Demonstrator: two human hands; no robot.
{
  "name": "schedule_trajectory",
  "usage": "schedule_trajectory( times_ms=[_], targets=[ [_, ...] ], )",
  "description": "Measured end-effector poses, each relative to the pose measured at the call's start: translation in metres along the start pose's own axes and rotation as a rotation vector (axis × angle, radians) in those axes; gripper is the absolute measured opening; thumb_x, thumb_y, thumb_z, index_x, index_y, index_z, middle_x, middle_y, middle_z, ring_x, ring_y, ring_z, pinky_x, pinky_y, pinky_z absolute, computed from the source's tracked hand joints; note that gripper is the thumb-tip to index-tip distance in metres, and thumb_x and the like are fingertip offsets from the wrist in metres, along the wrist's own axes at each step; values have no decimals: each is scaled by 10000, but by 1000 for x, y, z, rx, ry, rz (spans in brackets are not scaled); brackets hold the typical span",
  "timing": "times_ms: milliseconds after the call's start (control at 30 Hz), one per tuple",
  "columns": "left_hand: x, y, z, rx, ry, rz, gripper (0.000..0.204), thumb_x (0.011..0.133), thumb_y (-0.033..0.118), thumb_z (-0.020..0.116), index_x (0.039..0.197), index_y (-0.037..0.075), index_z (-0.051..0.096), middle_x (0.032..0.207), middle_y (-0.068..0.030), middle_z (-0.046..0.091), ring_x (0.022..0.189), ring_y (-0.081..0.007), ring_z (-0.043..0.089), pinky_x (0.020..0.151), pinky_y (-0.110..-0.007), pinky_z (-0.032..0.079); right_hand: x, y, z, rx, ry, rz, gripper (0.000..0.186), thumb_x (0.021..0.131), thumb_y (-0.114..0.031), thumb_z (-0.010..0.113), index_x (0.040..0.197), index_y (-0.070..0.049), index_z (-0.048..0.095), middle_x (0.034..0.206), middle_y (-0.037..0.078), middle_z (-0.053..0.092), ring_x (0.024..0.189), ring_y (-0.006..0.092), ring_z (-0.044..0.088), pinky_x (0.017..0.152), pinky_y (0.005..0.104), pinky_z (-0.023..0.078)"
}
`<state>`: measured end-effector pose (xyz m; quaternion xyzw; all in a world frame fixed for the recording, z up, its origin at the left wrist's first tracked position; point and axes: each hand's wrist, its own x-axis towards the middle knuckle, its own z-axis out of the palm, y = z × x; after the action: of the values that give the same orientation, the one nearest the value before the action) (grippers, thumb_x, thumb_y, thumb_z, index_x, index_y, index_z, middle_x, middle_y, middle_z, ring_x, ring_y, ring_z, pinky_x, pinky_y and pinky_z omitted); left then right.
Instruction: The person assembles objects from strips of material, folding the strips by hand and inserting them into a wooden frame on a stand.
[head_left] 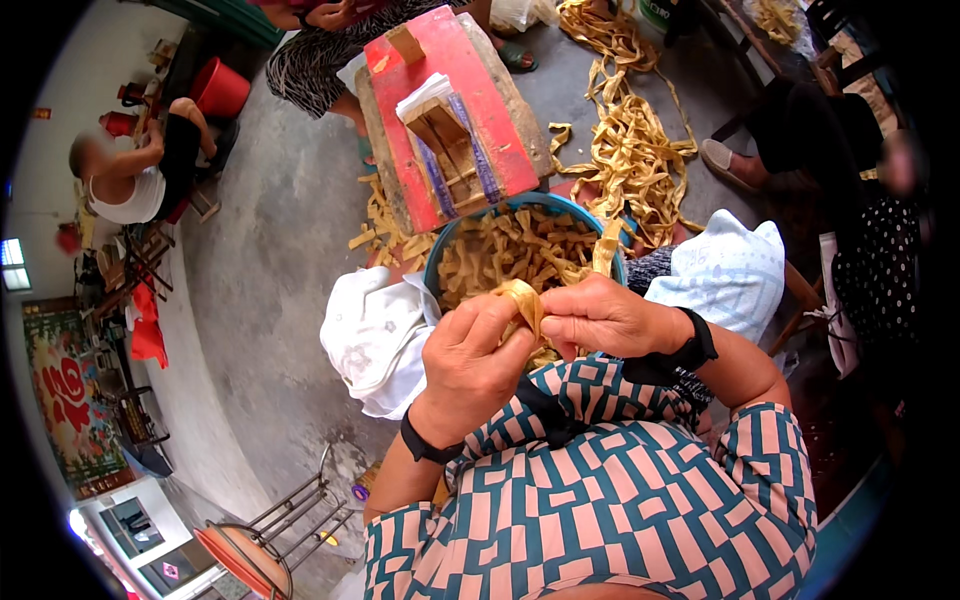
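Observation:
Between my hands is a crinkled yellow strip, pinched by both. My left hand is closed on it from the left, and my right hand grips it from the right with curled fingers. Beneath them sits a blue basin holding many short, folded yellow pieces. A longer strip hangs over the basin's right rim.
A red board with a wooden holder stands beyond the basin. Loose strips lie right. White cloth and pale blue cloth flank me. Other people sit left, ahead and right.

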<state>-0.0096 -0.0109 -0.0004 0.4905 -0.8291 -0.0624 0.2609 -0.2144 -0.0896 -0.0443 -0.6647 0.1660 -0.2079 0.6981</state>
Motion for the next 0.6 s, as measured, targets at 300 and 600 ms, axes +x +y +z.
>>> schedule_trajectory(
  times_ms=[300,600],
  targets=[
    [-9,9,9,143,93,22,182,773,98,759,953,110,741,1269,-82,650,1139,-275,621,918,-401,511,-1,2,6,679,202,335,132,1004,-169,679,984,-40,698,727,-34,615,560,23,501,509,180,387],
    [-13,3,10,100,235,-126,209,814,43,718,1005,126,737,1415,-93,630,1402,-372,475,1215,-572,219,5,-4,0,720,-4,339,104,1018,-157,643,1030,-59,609,798,-53,549,630,15,475,543,176,361]
  ],
)
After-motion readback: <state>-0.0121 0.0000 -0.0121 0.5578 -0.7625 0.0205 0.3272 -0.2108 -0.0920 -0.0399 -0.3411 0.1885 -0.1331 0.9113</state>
